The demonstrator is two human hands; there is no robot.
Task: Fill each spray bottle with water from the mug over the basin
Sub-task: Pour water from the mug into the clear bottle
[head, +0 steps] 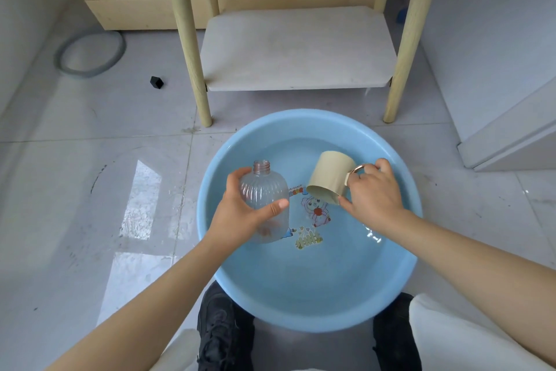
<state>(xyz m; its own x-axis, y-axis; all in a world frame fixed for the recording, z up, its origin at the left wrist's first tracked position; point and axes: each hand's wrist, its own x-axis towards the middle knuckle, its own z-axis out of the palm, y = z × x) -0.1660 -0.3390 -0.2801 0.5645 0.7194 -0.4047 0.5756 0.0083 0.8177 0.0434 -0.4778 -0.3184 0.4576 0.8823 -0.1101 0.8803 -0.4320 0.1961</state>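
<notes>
Left hand [240,214] curled round clear ribbed bottle [264,199], thumb across front, fingers behind; bottle upright, uncapped, neck above fingertips, over left part of basin [400,265]. Right hand [373,193] gripping handle of beige mug [331,178], fingers curled through ring; mug tipped mouth-down toward bottle, just left of knuckles, above water. Basin on floor between shoes [224,331].

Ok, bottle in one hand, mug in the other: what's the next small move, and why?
Probably dip the mug into the basin water to scoop. The right hand holds it tipped mouth-down above the surface, with no water pouring, while the left hand holds the clear bottle uncapped and seemingly empty, so there's likely nothing to pour yet.
</notes>
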